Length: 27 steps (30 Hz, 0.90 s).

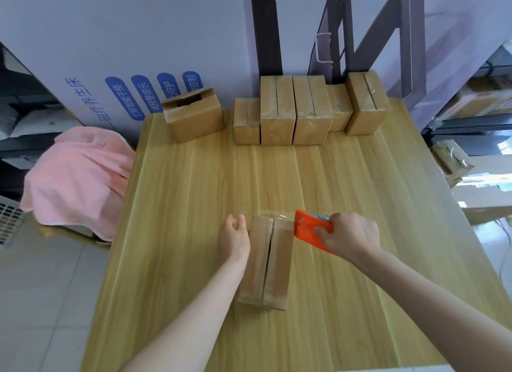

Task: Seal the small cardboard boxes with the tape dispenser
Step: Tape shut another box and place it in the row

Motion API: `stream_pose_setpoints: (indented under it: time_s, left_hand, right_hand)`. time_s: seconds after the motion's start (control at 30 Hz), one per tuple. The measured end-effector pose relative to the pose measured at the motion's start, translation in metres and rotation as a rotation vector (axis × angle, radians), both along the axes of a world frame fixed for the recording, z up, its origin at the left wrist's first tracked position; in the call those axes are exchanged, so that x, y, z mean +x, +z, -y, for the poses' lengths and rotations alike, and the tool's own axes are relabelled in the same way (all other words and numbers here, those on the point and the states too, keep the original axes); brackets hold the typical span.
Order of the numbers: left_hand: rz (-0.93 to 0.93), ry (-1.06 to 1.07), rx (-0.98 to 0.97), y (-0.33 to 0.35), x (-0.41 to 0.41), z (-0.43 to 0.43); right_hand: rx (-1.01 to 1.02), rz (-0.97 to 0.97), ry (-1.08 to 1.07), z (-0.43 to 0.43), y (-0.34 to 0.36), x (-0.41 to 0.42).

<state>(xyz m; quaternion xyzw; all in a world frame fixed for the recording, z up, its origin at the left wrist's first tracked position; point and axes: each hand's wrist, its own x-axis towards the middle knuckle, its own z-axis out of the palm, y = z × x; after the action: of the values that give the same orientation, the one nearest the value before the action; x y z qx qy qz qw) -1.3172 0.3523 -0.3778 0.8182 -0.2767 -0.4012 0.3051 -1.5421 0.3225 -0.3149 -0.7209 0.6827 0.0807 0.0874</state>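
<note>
View from above a pale wooden table, looking down at a person's two bare forearms.

Off the table's left edge, at 9 o'clock, a pink cloth lies heaped over something low. Behind it, a large white carton with blue printed labels stands against the table's far edge.

At the table's 11 o'clock corner sits an open cardboard box, its top flaps parted and its dark inside showing.

Near the table's 6 o'clock edge, the left hand rests flat against the left side of a small cardboard box. Its fingers are loose and nearly straight, reaching toward the box's far corner, and they grip nothing. This box lies lengthwise, pointing from 6 toward 12 o'clock, with its two top flaps meeting in a centre seam.

From 12 to 1 o'clock, along the far edge, a row of sealed boxes stands upright, touching side by side and glossy with tape.

At the near box's far right corner, an orange tape dispenser touches the cardboard. Clear tape seems to stretch from it across the box's far end, though the sheen is faint. The right hand grips the dispenser, fingers curled tightly round its body.

Off the table at 3 o'clock, shelving holds more cartons.
</note>
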Motion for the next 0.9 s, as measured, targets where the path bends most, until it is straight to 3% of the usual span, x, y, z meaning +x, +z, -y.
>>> stream_pose_setpoints:
  time_s: [0.07,0.17,0.6,0.8,0.9]
  left_hand:
    - [-0.036,-0.103,-0.038,-0.001,-0.015,-0.014]
    - [0.118,-0.234,-0.001,-0.005,-0.023,-0.02]
    - [0.152,-0.267,-0.014,-0.003,-0.018,-0.018]
    - [0.177,-0.249,0.061,-0.004,-0.021,-0.015]
    - [0.149,-0.196,0.085,-0.006,-0.021,-0.014]
  right_hand:
    - [-0.004,-0.015,0.013,0.0,0.002,0.004]
    - [0.013,-0.036,0.039,0.001,0.007,0.012]
    - [0.018,0.001,0.016,0.014,0.023,0.038]
    - [0.082,0.018,0.047,0.006,-0.008,0.046]
    - [0.053,0.087,-0.073,-0.007,-0.026,0.037]
